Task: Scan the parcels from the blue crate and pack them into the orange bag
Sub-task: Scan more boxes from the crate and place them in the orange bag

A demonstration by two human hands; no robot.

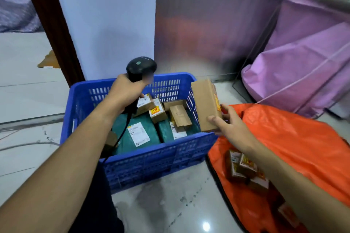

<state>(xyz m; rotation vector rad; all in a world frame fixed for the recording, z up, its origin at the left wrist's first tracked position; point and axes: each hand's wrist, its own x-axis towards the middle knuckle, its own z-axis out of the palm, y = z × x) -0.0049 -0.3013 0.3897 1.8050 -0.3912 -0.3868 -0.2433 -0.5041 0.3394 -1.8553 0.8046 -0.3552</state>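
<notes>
Upright parcel (205, 104) in right grip (233, 125), scanner (141, 66) in left grip (125, 94)

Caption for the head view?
Left hand grips scanner over blue crate; right hand holds cardboard parcel near orange bag.

Blue crate (140, 159): slatted plastic, set on the floor.
Teal mailers (136, 134): laid flat inside.
Cardboard box (205, 104): held upright over its right rim.
Orange bag (284, 138): spread open alongside, brown boxes (244, 168) inside.
Scanner (141, 66): black, gripped above crate.

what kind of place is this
Probably a parcel sorting depot: the left hand holds a barcode scanner over a blue crate of labelled parcels, and an orange bag beside it holds boxes.
</notes>
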